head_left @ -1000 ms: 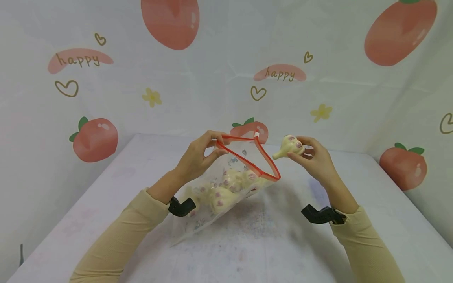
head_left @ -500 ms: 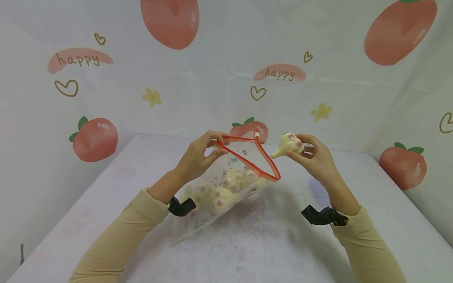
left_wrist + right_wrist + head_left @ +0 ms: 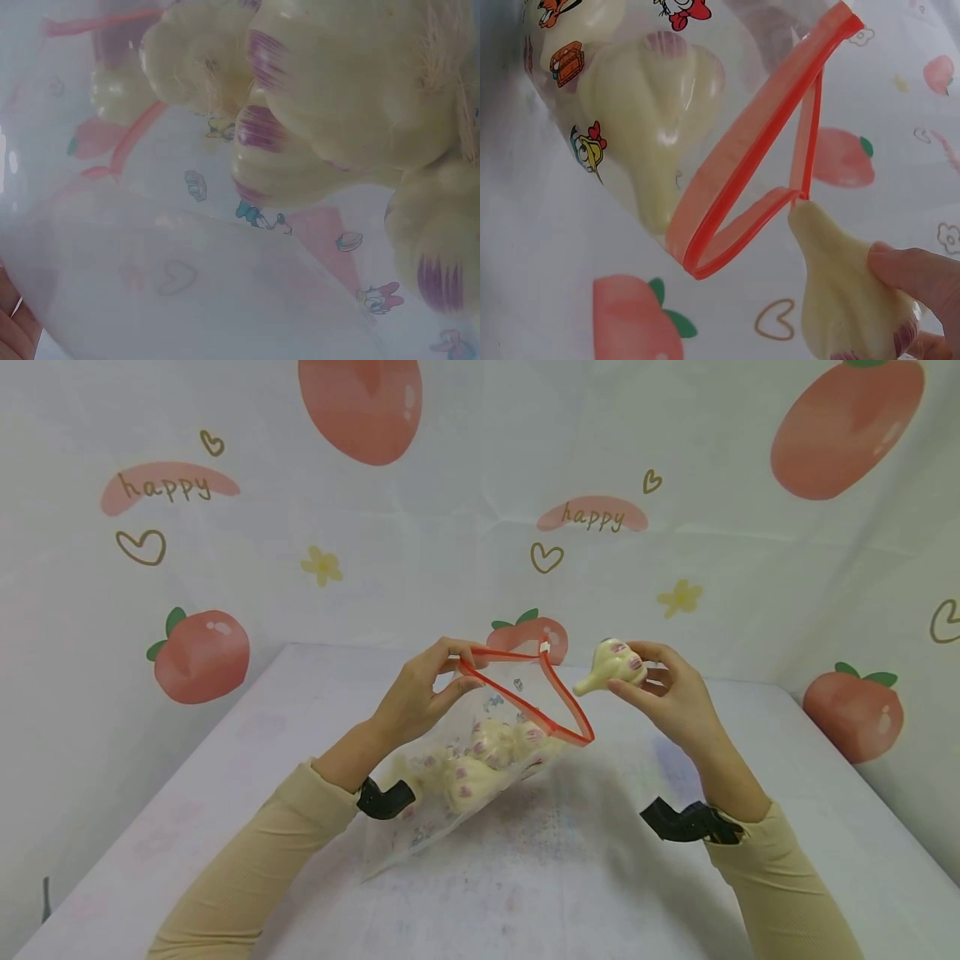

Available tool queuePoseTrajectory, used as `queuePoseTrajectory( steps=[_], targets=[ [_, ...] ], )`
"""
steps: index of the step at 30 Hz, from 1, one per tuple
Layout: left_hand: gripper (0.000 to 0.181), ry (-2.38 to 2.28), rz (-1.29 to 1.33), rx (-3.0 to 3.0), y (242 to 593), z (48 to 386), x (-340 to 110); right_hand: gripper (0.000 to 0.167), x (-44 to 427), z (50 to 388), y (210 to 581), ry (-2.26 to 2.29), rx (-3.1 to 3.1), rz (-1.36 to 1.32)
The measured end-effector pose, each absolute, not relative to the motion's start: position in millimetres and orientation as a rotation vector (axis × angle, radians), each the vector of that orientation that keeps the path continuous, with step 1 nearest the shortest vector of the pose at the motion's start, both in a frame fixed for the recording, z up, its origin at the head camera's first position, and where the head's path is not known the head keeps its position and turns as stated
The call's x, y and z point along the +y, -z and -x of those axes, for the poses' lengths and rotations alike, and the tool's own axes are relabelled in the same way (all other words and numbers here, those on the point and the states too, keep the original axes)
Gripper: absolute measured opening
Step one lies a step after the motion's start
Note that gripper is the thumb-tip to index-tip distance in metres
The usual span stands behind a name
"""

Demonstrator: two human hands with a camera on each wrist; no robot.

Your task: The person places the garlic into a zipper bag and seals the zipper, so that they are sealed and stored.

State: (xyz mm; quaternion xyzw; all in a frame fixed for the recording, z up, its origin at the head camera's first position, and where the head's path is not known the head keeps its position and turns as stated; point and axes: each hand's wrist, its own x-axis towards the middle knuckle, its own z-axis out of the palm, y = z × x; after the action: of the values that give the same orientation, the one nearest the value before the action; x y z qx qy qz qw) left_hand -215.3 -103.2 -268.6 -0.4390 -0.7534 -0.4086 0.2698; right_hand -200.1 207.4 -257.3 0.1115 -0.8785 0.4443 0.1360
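Note:
My left hand (image 3: 420,687) pinches the red-edged rim of a clear zip bag (image 3: 480,810) between thumb and fingers. The bag slants across the table, its mouth spread wide toward the right. Several garlic bulbs (image 3: 468,781) with purple streaks lie inside it; the left wrist view shows these garlic bulbs (image 3: 352,82) close up through the film. In my right hand (image 3: 675,697) is one more garlic bulb (image 3: 618,664), gripped by thumb and fingers, stem pointing left. It hangs just right of the mouth, outside the bag. In the right wrist view its stem appears beside the red rim (image 3: 735,165).
A white table (image 3: 525,902) lies under the bag. Behind it hangs a pale backdrop cloth (image 3: 450,527) printed with red fruit, hearts and flowers. A white zip slider (image 3: 544,647) sits at the bag's far corner. Black straps (image 3: 386,799) are on both wrists.
The right hand and its garlic bulb have shifted very slightly, the bulb a touch higher. The left hand and the bag have stayed in place.

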Motion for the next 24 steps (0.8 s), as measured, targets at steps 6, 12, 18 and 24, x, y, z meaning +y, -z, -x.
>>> queuePoseTrajectory(
  steps=[6, 12, 18, 24],
  targets=[
    [0.044, 1.105, 1.187, -2.022, 270, 217, -104, 0.052, 205, 197, 257, -1.283, -2.524, -0.36],
    [0.043, 1.11, 1.183, -2.026, 270, 216, -104, 0.051, 199, 194, 256, -1.233, -2.518, -0.412],
    [0.041, 1.11, 1.182, -2.029, 270, 217, -104, 0.052, 193, 190, 254, -1.248, -2.527, -0.448],
    [0.04, 1.11, 1.182, -2.033, 269, 216, -104, 0.052, 187, 190, 254, -1.235, -2.54, -0.484]
  ],
)
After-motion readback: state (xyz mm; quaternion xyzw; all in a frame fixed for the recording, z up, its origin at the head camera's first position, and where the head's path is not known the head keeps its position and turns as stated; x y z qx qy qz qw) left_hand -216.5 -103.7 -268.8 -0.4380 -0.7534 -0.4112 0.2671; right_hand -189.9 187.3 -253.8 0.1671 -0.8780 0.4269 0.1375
